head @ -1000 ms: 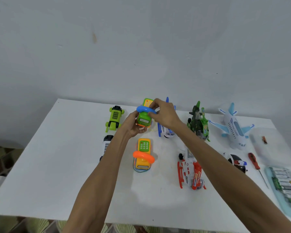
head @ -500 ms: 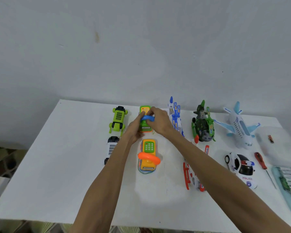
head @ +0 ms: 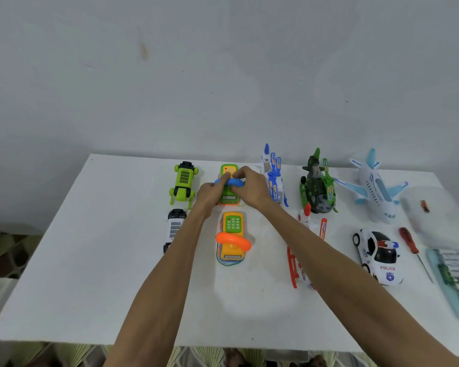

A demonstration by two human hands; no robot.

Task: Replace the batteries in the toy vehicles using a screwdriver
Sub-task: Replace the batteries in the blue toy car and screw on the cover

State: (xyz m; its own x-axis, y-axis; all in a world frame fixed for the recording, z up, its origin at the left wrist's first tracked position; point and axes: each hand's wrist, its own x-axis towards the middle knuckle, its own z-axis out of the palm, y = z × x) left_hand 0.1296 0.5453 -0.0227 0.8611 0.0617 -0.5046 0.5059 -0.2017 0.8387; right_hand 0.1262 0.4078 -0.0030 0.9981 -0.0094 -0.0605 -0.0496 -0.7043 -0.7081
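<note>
A green toy phone car (head: 229,198) with a blue handset (head: 232,182) stands on the white table (head: 90,260) in the back row. My left hand (head: 210,193) grips its left side. From the right, my right hand (head: 249,188) holds it, fingers curled on the blue handset. A red-handled screwdriver (head: 408,239) lies at the right, beside a pale blue tray of batteries (head: 453,276). Just in front of the green one stands a yellow phone car (head: 232,239) with an orange handset.
Other toys stand around: a green robot dog (head: 184,182), a black and white one (head: 174,229), a blue and white helicopter (head: 273,176), a green helicopter (head: 318,186), a white airplane (head: 374,189), a police car (head: 379,255), a red and white toy (head: 302,250). A wall rises behind the table.
Both hands have carried the green phone car down and away from me and set it on the table in the back row. The camera has shifted slightly.
</note>
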